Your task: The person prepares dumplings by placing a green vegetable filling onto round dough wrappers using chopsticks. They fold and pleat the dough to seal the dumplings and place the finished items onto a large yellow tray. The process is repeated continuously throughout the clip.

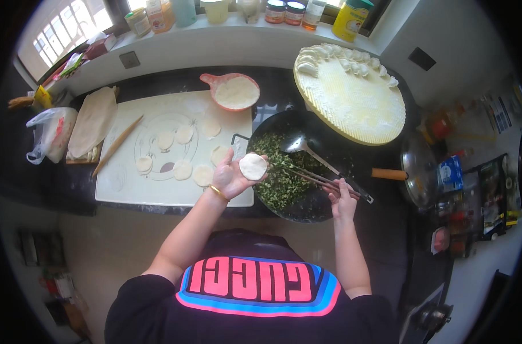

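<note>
A round dumpling wrapper [253,166] rests on the upturned palm and fingers of my left hand [231,176], over the wok's left rim. My right hand [342,198] is closed round a pair of chopsticks [311,176]; their tips reach into chopped green filling [279,192] near the wrapper. The filling lies in a dark wok [312,213]. A metal slotted spoon [295,143] leans in it, its dark handle passing close by my right hand. On the pale board [115,192] to the left lie several more wrappers [182,169] and a thin wooden rolling pin [117,146].
Behind the wok, a round ridged tray [353,112] bears folded dumplings [308,70] along its far edge. A pink scoop-shaped bowl [255,103] of white flour sits behind the board. A lid [419,178] stands right; a plastic bag [57,135] lies far left. Jars [275,11] line the sill.
</note>
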Available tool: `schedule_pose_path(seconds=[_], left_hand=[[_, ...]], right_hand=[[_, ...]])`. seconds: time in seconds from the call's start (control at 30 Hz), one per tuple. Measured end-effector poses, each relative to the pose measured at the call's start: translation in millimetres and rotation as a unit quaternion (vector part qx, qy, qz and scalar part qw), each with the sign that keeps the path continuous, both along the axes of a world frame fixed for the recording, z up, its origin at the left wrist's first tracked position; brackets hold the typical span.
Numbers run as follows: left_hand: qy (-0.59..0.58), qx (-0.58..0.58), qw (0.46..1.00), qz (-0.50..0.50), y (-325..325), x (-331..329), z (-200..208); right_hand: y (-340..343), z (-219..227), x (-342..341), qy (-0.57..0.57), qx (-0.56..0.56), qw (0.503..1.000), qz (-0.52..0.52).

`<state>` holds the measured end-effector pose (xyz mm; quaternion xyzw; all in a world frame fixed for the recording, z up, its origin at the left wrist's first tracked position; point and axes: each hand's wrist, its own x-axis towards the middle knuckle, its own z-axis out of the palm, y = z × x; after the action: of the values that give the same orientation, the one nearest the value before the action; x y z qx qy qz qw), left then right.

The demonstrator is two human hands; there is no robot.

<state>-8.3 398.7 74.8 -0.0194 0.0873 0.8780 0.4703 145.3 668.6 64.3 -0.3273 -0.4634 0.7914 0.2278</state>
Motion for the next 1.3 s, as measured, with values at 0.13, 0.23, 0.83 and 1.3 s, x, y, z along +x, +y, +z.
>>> schedule_pose_path(seconds=[0.13,0.23,0.83,1.3], left_hand=[[-0.032,-0.074,0.996,-0.022,6.1,-13.5,-6.0],[-0.018,-0.077,0.997,-0.022,3.9,-20.7,-7.6],[0.016,-0.032,0.999,-0.013,-18.5,-27.6,-4.8],[-0.026,-0.168,0.985,-0.010,10.5,-33.3,7.2]], right_hand=[[-6.2,6.9,4.6,0.024,0.029,0.999,-0.013],[-16.3,12.5,1.4,0.034,0.055,0.998,-0.003],[-48.5,-27.0,-42.4,-0.047,-0.064,0.996,-0.040],[-29.6,11.9,-9.4,-0.002,-0.080,0.994,-0.072]])
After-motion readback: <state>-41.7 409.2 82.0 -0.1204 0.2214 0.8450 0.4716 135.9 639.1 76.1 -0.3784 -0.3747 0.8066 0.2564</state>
